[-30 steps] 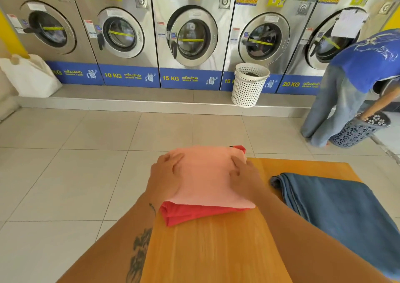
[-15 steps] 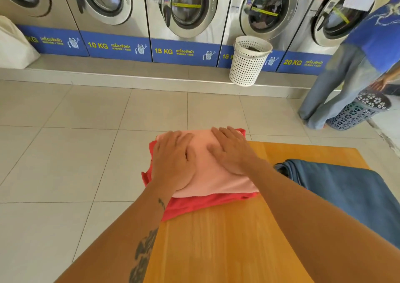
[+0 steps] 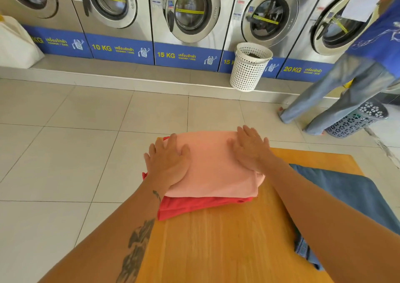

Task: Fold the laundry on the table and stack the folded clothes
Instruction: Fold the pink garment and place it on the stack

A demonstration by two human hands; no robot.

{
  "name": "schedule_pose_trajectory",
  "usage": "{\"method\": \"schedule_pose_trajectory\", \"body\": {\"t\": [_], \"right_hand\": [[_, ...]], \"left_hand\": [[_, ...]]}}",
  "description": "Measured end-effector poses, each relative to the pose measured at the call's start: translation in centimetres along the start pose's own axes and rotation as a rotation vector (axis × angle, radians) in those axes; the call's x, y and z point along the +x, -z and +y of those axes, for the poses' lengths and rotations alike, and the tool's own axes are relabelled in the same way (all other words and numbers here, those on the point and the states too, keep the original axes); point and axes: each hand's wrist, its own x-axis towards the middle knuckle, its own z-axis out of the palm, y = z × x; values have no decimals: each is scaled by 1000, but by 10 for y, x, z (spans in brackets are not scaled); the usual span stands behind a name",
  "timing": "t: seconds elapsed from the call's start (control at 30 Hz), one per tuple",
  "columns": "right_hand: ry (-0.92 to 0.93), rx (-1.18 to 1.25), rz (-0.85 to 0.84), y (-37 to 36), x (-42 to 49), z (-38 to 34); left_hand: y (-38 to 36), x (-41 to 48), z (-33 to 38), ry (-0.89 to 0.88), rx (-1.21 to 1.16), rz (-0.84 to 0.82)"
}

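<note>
A folded pink garment lies on top of a folded red garment at the far left corner of the wooden table. My left hand rests flat on the pink garment's left side, fingers spread. My right hand lies flat on its far right part, fingers apart. Neither hand grips anything. A blue denim garment lies spread on the right side of the table, partly hidden by my right forearm.
A row of washing machines lines the far wall. A white perforated basket stands on the step before them. At right a person in jeans stands beside a dark laundry basket. A white bag sits far left.
My hands have slid apart across the pink garment, the right one moving toward its far right edge. The person at right has shifted. The view moved slightly.
</note>
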Motion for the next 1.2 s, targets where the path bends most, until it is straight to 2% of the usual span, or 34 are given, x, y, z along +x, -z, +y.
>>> {"method": "schedule_pose_trajectory", "body": {"t": [0.07, 0.13, 0.17, 0.23, 0.3, 0.47, 0.53, 0.6, 0.67, 0.7, 0.77, 0.87, 0.97, 1.03, 1.13, 1.2], "right_hand": [[81, -47, 159, 11, -15, -17], [198, -35, 222, 5, -35, -30], [242, -34, 212, -5, -45, -31], [266, -47, 159, -31, -59, -26], [254, -24, 153, -51, -64, -16], [189, 74, 150, -57, -64, -8], [96, 22, 196, -51, -58, -15], [112, -89, 263, -41, -47, -30], [193, -98, 207, -32, -30, -42], [178, -64, 141, -28, -20, -45], [90, -42, 70, -22, -2, -45], [78, -58, 52, -23, 4, -29], [-71, 41, -1, -25, -9, -4], [-38, -15, 91, -22, -23, -6], [149, -80, 277, -28, -54, -26], [183, -70, 256, -45, -72, -23]], "left_hand": [[7, -2, 4, -47, 77, 106], [10, -11, 12, -251, 161, 262], [8, -15, 14, -353, 195, 287], [-2, -19, 7, -467, 239, 225], [-13, -19, -10, -498, 218, 165], [-15, -14, -18, -483, 119, 184], [-16, -15, -17, -462, 135, 197], [-18, -16, -18, -442, 154, 208], [-19, -17, -18, -431, 181, 203], [-19, -16, -18, -427, 195, 204], [-19, -16, -17, -416, 220, 196], [-21, -15, -18, -356, 215, 159], [-22, -16, -19, -316, 177, 129], [-23, -17, -20, -294, 150, 123], [-22, -15, -19, -273, 161, 123], [-22, -15, -19, -256, 183, 100]]}}
